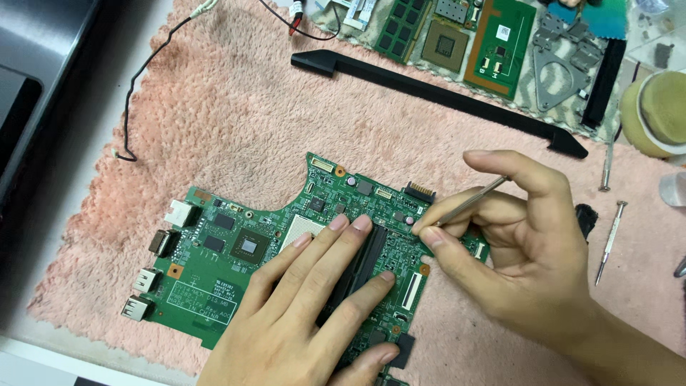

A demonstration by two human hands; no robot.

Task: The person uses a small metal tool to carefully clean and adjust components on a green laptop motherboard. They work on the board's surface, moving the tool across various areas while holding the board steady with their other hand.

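Observation:
A green laptop mainboard (214, 264) lies flat on a pink fluffy towel (236, 107). My left hand (307, 307) rests palm down on the board, its fingers spread over the black memory slot (361, 268). My right hand (514, 243) pinches slim metal tweezers (475, 199) between thumb and forefinger. The tweezer tip touches the board near its upper right edge, beside a small round part.
A long black plastic strip (429, 89) lies across the towel behind the board. Further back are green circuit boards (500, 43), a metal bracket (561, 68) and a black wire (143, 71). Two small screwdrivers (611, 239) lie at the right, next to a round tape roll (661, 111).

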